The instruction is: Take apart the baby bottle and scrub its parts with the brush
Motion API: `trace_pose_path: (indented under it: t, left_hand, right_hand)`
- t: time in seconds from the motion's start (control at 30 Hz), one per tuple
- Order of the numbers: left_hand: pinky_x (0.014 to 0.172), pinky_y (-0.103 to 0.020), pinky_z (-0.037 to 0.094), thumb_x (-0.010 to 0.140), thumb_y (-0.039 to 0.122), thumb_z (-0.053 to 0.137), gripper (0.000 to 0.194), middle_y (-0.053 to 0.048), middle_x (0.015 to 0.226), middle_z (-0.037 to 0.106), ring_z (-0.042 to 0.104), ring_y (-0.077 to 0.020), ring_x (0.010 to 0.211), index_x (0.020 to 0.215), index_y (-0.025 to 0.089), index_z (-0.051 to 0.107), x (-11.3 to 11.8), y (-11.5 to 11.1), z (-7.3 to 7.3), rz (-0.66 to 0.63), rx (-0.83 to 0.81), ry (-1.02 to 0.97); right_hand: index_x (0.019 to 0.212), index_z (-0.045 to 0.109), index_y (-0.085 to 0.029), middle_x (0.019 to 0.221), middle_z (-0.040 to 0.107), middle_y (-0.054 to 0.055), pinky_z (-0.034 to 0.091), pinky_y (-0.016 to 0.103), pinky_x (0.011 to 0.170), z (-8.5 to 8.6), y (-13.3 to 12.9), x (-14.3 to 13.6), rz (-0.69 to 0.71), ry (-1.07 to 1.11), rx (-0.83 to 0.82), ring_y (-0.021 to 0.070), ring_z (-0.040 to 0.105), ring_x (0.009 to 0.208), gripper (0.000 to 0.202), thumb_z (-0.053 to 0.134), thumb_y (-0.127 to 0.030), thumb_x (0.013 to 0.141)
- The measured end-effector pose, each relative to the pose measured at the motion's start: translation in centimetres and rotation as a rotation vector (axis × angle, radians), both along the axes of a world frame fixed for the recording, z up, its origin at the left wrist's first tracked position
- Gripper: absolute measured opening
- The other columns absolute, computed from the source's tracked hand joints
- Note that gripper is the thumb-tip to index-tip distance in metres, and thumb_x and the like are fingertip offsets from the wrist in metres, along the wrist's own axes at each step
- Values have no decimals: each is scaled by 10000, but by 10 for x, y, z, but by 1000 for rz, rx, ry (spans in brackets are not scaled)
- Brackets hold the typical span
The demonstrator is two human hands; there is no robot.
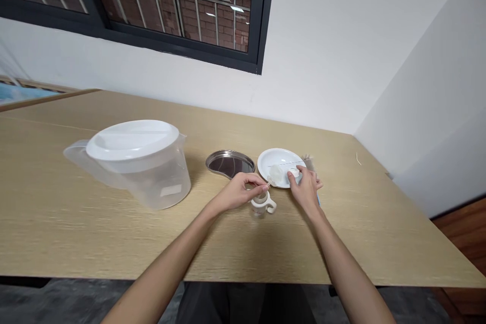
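Note:
Just above a small clear cup in a white holder with a curved handle (261, 204), my left hand (246, 190) is closed in a pinch on a small translucent piece. My right hand (304, 187) pinches a small round white cap (293, 172) over the front right of a white plate (280, 155). A round translucent disc (276, 174) shows over the plate between the two hands. Behind my left hand lies a kidney-shaped metal tray (231, 161). A thin dark line crosses the plate.
On the left of the wooden table (94, 223) stands a large translucent pitcher (159, 182) with a white lid. Some small clear packaging (310, 163) and a bit of something blue are partly hidden by my right hand. A barred window is in the wall behind.

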State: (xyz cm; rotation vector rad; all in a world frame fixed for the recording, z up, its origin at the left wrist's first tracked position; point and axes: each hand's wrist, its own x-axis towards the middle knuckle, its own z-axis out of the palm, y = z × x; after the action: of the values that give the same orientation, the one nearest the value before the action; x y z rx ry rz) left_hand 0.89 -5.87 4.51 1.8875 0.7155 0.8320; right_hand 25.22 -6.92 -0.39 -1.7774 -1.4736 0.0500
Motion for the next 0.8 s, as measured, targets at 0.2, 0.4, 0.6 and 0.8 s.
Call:
trace_pose_path:
  t: [0.2, 0.4, 0.6, 0.8]
  left_hand:
    - [794, -273, 490, 868, 433, 731, 278, -79, 941, 765, 668, -188, 864, 854, 161, 788, 2, 0, -3, 3, -29, -4]
    - [798, -280, 500, 870, 425, 723, 277, -80, 918, 766, 678, -191, 853, 845, 157, 788, 4, -2, -2, 18, -14, -18]
    - [812, -285, 502, 863, 409, 724, 255, -76, 909, 769, 679, -192, 856, 825, 164, 788, 4, -3, 1, 29, -10, -20]
    - [803, -296, 504, 845, 407, 739, 245, -76, 892, 771, 679, -198, 840, 826, 169, 791, 5, -4, 2, 53, -11, -19]
  right_hand:
    - [1147, 721, -180, 1177, 730, 170, 239, 578, 998, 5, -2, -5, 12, -131, -85, 380, 470, 1224, 355, 562, -374, 896]
    - [1122, 734, -188, 1170, 737, 162, 236, 581, 1018, 13, -4, -8, 4, -272, -235, 357, 434, 1290, 354, 462, -298, 925]
    - [1033, 760, -211, 1161, 748, 147, 238, 586, 1018, 17, -7, -10, 20, -314, -276, 347, 437, 1277, 346, 433, -275, 939]
    - [890, 760, -212, 1127, 765, 112, 190, 625, 1048, 13, -8, -10, 63, -282, -209, 348, 436, 1320, 384, 394, -270, 986]
